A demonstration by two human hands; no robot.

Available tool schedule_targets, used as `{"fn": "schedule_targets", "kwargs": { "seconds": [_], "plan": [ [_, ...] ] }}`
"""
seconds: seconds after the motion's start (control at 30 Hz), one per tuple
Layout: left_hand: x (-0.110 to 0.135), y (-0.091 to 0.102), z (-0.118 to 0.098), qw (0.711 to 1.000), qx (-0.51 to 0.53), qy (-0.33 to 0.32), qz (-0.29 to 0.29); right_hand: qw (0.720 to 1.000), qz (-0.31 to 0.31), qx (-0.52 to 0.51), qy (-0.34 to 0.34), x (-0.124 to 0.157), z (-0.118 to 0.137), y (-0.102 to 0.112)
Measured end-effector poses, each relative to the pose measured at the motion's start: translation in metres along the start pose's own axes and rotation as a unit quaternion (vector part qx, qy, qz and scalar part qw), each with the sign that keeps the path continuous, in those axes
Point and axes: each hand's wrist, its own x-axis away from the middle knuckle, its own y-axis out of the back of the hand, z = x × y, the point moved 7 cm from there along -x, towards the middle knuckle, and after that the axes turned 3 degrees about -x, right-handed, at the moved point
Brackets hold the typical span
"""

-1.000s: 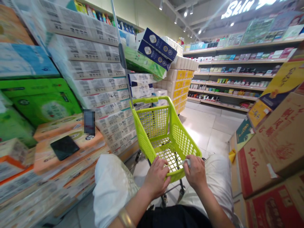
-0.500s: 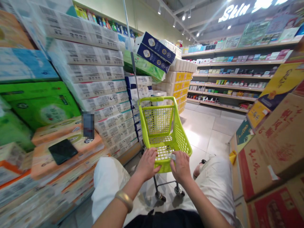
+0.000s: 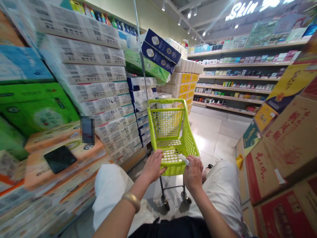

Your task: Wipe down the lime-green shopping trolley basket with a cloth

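left hand point(image 3: 152, 167), fingers loosely curled, grips the near rim of a lime-green, perforated cart point(image 3: 173, 170) upright ahead; right hand point(image 3: 193, 172), closed around a white wad point(image 3: 183, 158), rests at that rim. cardboard cartons point(image 3: 288, 145) stacked at right; contents not visible.

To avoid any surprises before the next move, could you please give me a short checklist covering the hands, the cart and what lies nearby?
1. Left hand on the cart's near rim: ok.
2. Right hand free: not ok, it holds a white scrap.
3. Cart upright: ok.
4. Near wheels locked: cannot tell.
5. Pole firmly fixed: cannot tell.
6. Dark slab lying on the orange pack: ok.
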Motion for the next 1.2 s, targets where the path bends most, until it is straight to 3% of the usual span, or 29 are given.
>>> {"fn": "schedule_targets", "kwargs": {
  "seconds": [0.17, 0.3, 0.47, 0.57, 0.63, 0.8, 0.87, 0.93, 1.1, 1.2],
  "plan": [
    [0.003, -0.003, -0.004, 1.000, 0.003, 0.002, -0.004, 0.999, -0.036, -0.013, 0.011, -0.010, 0.000, 0.018],
    [0.005, -0.003, -0.008, 1.000, 0.008, 0.006, -0.003, 1.000, 0.014, -0.013, -0.007, -0.011, 0.004, 0.009],
    [0.006, -0.003, -0.009, 0.999, 0.036, 0.016, -0.004, 0.987, 0.125, -0.065, 0.075, -0.001, 0.054, -0.021],
    [0.007, -0.005, -0.007, 0.999, 0.038, 0.019, -0.001, 0.985, 0.133, -0.061, 0.095, 0.002, 0.075, -0.031],
    [0.007, -0.005, -0.006, 0.999, 0.035, 0.018, 0.002, 0.987, 0.123, -0.054, 0.090, 0.001, 0.069, -0.031],
    [0.007, -0.004, -0.009, 0.999, 0.034, 0.004, -0.011, 0.998, 0.044, -0.022, 0.038, -0.003, 0.014, -0.007],
    [0.007, -0.004, -0.010, 0.999, 0.037, 0.003, -0.018, 1.000, 0.019, -0.008, 0.014, -0.004, 0.004, 0.000],
    [0.006, -0.004, -0.011, 0.999, 0.040, 0.008, -0.020, 1.000, 0.025, -0.009, 0.015, -0.005, 0.013, -0.003],
    [0.006, -0.006, -0.010, 0.999, 0.032, 0.016, 0.001, 0.989, 0.122, -0.038, 0.071, -0.004, 0.065, -0.030],
    [0.007, -0.005, -0.008, 1.000, 0.022, 0.019, 0.005, 0.992, 0.108, -0.022, 0.058, -0.005, 0.054, -0.025]
  ]
}}
